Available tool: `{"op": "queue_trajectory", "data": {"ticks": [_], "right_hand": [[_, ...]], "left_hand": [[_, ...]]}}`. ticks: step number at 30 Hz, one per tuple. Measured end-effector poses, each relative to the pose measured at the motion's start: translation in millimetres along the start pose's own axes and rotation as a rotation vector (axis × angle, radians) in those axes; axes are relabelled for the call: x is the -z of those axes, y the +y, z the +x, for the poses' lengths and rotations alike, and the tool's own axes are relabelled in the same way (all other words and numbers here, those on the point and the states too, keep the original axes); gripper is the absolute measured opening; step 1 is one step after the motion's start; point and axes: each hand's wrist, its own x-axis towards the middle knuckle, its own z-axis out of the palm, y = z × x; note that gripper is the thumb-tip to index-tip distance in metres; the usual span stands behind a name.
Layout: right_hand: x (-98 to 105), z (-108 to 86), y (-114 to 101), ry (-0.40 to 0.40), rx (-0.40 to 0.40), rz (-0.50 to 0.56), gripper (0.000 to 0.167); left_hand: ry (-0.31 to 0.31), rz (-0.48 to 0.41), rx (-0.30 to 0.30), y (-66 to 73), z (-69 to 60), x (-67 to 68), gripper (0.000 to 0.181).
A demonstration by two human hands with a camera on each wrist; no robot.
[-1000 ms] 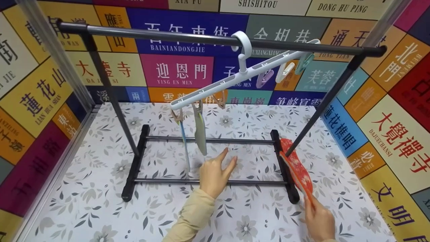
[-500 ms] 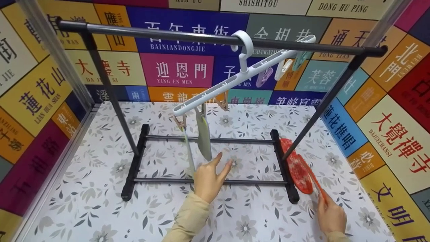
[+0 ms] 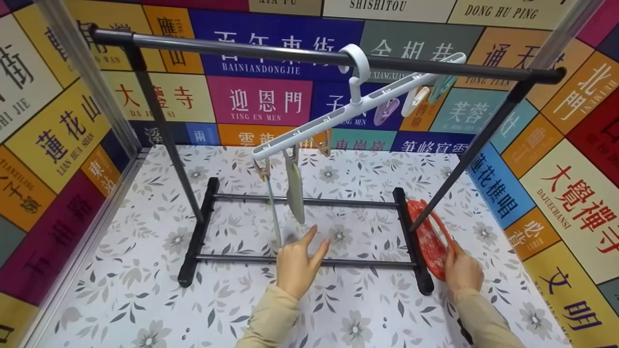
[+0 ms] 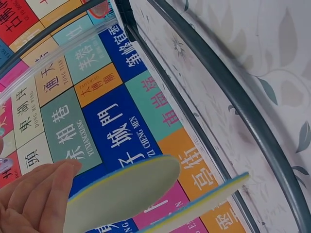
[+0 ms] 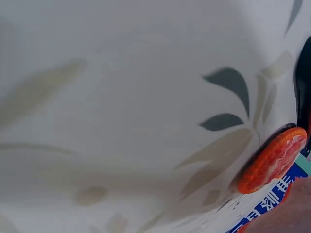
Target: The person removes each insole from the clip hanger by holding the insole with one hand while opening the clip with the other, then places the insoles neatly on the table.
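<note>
Centrally, in the head view, a white hanger is hung aslant by its hook from the top bar of a black clothes rack, which is stood on a flower-patterned surface. At the hanger's near end, a grey-green insole is gripped by a brown clip, and a second grey-green insole is clipped just beside it. Along the far half, a lilac clip, a white clip and a green clip are carried. Below the hanging pair, the left hand is held loose, its thumb and index finger extended apart. Beside the rack's right foot, one orange-red insole is laid on the surface, while its mate, seen nearly edge-on, is pinched by the right hand.

From the left wrist, the left hand's fingertips are seen close to a hanging insole; whether it is touched cannot be told. Thin blue and yellow layers are shown along both insoles' edges.

From the right wrist, the laid insole is seen at the lower right, near a black part of the rack; the right hand is only partly shown, with a red edge visible along it.
</note>
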Motion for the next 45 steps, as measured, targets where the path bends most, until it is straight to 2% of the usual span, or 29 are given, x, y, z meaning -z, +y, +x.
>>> {"op": "queue_trajectory", "data": {"ticks": [4,11,18,27,40,45], "right_hand": [[-10.8,12.1,-4.6,-0.008,0.015,-0.019,0.035],[-22.6,15.7,-8.9,-0.115,0.039,-0.055,0.037],[-27.1,16.9,-10.5,-0.060,0.017,-0.048,0.033],[-29.5,14.8,-9.5,-0.089,-0.001,-0.068,0.033],[-33.4,14.2,-11.8,-0.224,0.060,-0.052,0.032],[-31.0,15.5,-11.3,-0.257,0.073,-0.082,0.031]], "left_hand": [[0.007,0.000,-0.003,-2.1,-0.1,1.0,0.042],[-0.012,-0.009,0.027,-4.3,-1.2,3.5,0.043],[-0.017,0.003,0.037,-4.6,-1.4,5.1,0.043],[-0.025,-0.006,0.044,-5.4,-2.0,4.4,0.044],[-0.007,0.004,0.036,-7.1,-3.2,5.3,0.042],[-0.011,-0.001,0.036,-6.3,-3.0,5.5,0.043]]}}
